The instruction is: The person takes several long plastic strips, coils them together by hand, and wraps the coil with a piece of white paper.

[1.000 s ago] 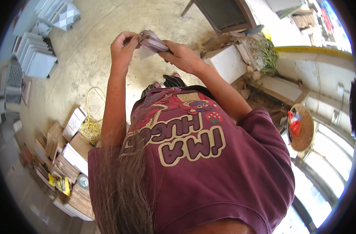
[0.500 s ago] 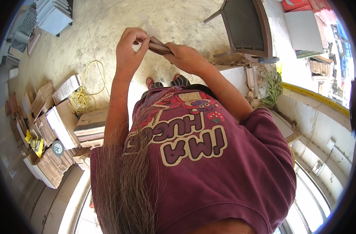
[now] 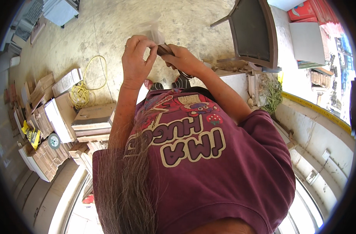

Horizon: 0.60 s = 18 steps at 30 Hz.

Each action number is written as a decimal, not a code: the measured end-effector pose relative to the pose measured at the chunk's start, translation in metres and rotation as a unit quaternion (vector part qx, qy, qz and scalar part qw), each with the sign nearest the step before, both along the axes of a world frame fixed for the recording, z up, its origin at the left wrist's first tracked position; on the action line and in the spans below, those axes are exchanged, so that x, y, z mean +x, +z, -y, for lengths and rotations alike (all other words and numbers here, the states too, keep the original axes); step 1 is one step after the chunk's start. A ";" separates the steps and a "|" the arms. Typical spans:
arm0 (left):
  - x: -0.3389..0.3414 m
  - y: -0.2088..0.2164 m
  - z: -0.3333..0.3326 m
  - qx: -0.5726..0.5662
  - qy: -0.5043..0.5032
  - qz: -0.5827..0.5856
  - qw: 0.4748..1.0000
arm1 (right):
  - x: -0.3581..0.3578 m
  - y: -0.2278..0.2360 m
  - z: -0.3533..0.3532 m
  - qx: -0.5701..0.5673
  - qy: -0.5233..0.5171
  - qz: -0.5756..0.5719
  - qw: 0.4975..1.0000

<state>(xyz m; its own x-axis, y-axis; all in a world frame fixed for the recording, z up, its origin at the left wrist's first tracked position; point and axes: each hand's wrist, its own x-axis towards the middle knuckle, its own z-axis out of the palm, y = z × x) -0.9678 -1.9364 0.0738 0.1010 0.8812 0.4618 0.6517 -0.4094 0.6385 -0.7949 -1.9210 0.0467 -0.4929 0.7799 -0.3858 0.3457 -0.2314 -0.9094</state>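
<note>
Out in front of me, both hands are raised over the floor at a small, flat dark-brown thing (image 3: pixel 164 49), wallet-like in shape; its exact kind does not show. My right hand (image 3: pixel 182 59) is closed round its right end. At its left end, the thumb and fingertips of my left hand (image 3: pixel 137 58) are pinched together. A pale, see-through sheet like plastic film (image 3: pixel 157 34) sticks up just beyond the brown thing, beside the left fingertips. The right fingers are partly hidden under the brown thing.
A dark chair (image 3: pixel 254 33) stands ahead on the right. To the left are stacked boxes and boards (image 3: pixel 93 121), a coiled yellow cord (image 3: pixel 79 95) and a round disc (image 3: pixel 54 140). Dry green plants (image 3: pixel 272 95) lie by the wall at right.
Both hands have shifted slightly right and down in view. The brown thing shows less of its length, and the see-through sheet stands out more above it.
</note>
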 end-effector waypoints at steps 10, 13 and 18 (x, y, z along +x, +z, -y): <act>-0.025 -0.006 0.008 -0.033 -0.057 -0.009 0.998 | -0.030 -0.004 -0.004 -0.102 -0.049 -0.093 0.989; -0.033 -0.008 0.008 -0.049 -0.079 0.005 0.996 | -0.036 -0.005 -0.006 -0.133 -0.063 -0.116 0.982; -0.041 -0.011 0.009 -0.090 -0.112 0.043 0.989 | -0.042 -0.008 -0.007 -0.157 -0.082 -0.133 0.975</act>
